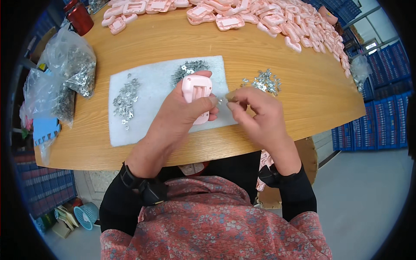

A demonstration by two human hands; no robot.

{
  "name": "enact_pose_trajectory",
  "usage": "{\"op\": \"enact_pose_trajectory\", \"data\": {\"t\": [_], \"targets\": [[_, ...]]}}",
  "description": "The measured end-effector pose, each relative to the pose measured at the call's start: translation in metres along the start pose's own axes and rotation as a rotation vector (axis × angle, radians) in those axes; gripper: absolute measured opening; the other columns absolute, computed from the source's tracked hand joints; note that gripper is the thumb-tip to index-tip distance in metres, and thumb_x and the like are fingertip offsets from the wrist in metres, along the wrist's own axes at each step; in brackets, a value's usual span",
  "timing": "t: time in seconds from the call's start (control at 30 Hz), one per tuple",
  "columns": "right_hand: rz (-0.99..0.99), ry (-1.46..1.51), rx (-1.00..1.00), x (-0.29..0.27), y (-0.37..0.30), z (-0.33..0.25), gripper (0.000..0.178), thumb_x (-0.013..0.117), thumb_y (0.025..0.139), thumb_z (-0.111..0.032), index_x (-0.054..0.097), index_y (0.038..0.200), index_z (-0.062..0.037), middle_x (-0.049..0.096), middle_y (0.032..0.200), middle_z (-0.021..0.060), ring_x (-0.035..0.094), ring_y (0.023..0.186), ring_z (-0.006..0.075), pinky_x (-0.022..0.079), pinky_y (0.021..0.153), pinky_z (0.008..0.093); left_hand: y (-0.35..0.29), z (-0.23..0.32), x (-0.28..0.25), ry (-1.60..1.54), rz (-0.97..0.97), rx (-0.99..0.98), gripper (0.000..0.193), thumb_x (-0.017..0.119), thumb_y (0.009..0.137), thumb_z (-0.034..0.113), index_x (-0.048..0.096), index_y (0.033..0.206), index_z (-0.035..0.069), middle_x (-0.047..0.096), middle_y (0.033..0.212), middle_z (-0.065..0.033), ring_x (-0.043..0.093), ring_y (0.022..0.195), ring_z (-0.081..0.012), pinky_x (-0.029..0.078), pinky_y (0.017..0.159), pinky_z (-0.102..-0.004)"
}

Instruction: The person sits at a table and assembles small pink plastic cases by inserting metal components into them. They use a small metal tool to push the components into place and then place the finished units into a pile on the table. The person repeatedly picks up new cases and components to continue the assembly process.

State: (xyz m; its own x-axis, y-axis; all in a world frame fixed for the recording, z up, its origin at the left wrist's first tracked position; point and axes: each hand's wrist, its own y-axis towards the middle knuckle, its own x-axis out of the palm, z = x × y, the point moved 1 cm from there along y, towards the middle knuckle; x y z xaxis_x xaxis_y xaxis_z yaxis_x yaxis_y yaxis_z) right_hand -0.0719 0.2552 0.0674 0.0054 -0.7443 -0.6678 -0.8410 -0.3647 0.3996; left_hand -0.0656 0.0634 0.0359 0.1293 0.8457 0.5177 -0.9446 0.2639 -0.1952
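Observation:
My left hand (169,113) is wrapped round a pale pink plastic casing (197,83), held upright with a rectangular recess facing up. The left thumb presses across the casing's lower part and hides some of it. Just to the right, my right hand (264,115) is closed in a pinch, with a small shiny metal piece (221,100) at its fingertips, close to the casing's edge. Below the hands lies a white foam sheet (149,130). It bears a pile of small silver contact plates (126,100) on the left and a darker heap of metal springs or clips (190,67) at the back.
More small metal pieces (266,82) lie on the wooden table (156,43), right of the sheet. Many pink casings (277,19) fill the far edge. Clear bags of metal parts (80,65) and a red canister (80,18) stand left. Blue crates (372,123) are stacked right.

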Motion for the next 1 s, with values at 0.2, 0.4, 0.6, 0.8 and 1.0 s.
{"op": "enact_pose_trajectory", "data": {"t": [0.2,0.4,0.6,0.8,1.0], "targets": [[-0.267,0.341,0.391,-0.005,0.005,0.010,0.013,0.071,0.090,-0.012,0.063,0.090,-0.0009,0.056,0.075,-0.0020,0.048,0.068,0.0059,0.042,0.060,0.0256,-0.002,0.006,0.002,0.248,-0.044,0.029,0.057,0.069,0.086,0.003,0.048,0.139,0.005,0.062,0.095,-0.0034,0.063,0.080,-0.0136,0.054,0.076,-0.0288],[-0.300,0.600,0.520,0.000,-0.003,0.022,0.011,0.068,0.091,-0.011,0.063,0.091,-0.0012,0.054,0.077,-0.0064,0.046,0.070,0.0024,0.039,0.061,0.0223,-0.007,0.003,0.000,0.197,-0.068,-0.008,0.047,0.061,0.095,0.013,0.047,0.140,0.006,0.064,0.095,-0.0060,0.065,0.081,-0.0165,0.056,0.073,-0.0330],[-0.058,0.602,0.308,0.015,-0.005,-0.011,0.009,0.067,0.091,-0.008,0.063,0.093,0.0000,0.056,0.078,-0.0051,0.049,0.070,0.0020,0.042,0.061,0.0205,-0.014,-0.005,-0.009,-0.313,-0.159,-0.225,0.056,0.027,0.107,0.047,0.049,0.136,0.005,0.067,0.096,-0.0122,0.069,0.079,-0.0249,0.060,0.070,-0.0399],[-0.061,0.359,0.175,0.032,-0.005,-0.011,0.012,0.069,0.089,-0.008,0.066,0.098,0.0002,0.061,0.075,0.0055,0.058,0.060,0.0101,0.047,0.056,0.0262,-0.022,-0.018,-0.010,-0.446,-0.160,-0.276,0.059,0.024,0.107,0.049,0.053,0.127,0.003,0.067,0.099,-0.0131,0.070,0.080,-0.0265,0.061,0.069,-0.0450],[-0.061,0.120,0.016,0.030,-0.004,-0.014,0.014,0.069,0.086,-0.008,0.067,0.098,-0.0012,0.063,0.075,0.0095,0.064,0.060,0.0197,0.049,0.055,0.0324,-0.024,-0.020,-0.008,-0.385,-0.101,-0.296,0.058,0.023,0.108,0.048,0.052,0.128,0.002,0.067,0.101,-0.0135,0.070,0.080,-0.0267,0.061,0.067,-0.0445]]}}
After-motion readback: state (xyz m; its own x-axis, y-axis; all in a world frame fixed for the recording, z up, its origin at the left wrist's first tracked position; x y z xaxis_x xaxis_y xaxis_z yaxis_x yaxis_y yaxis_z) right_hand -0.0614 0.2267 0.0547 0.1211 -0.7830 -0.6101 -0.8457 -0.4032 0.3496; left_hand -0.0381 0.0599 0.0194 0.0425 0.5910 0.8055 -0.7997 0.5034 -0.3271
